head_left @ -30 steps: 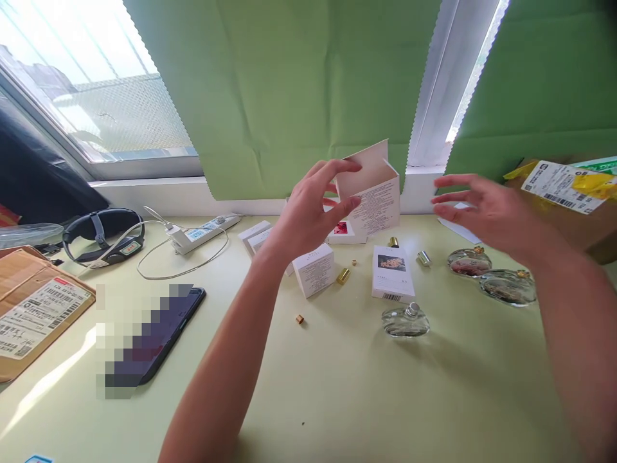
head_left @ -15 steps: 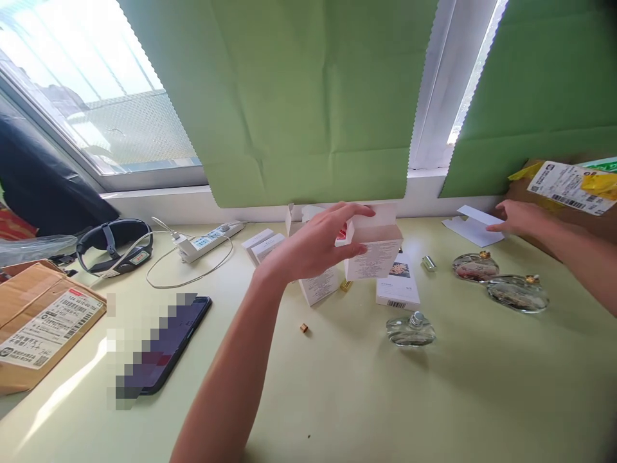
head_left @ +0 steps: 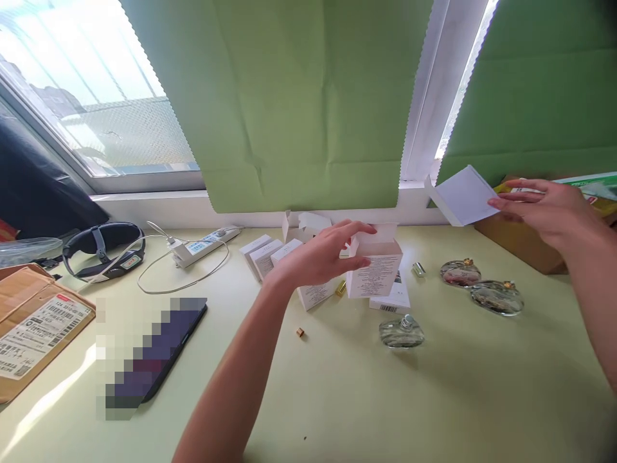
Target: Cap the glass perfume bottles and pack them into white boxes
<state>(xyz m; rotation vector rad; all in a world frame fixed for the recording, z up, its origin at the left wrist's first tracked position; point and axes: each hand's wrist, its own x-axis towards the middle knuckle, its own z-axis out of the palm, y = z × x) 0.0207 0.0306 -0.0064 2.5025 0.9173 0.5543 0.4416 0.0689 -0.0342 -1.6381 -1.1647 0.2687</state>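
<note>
My left hand is closed on a white printed carton, with the thumb on its front and the fingers behind; its top flap stands up. In the air at the right, my right hand pinches a folded white card insert by its right edge. Nearer me stands a clear glass perfume bottle with a silver neck. Two more perfume bottles, one pinkish and one clear, have gold necks. A silver cap lies beyond. Partly behind the carton lies a flat white box.
Left of the carton are several small white boxes, a gold cap and a copper-coloured ring. Farther left lie a phone, a power strip, a headset and a cardboard parcel. Another cardboard box stands back right.
My right hand has lifted the card insert off the table. The carton in my left hand sits slightly lower in view. The camera has shifted slightly, and more small white boxes show.
</note>
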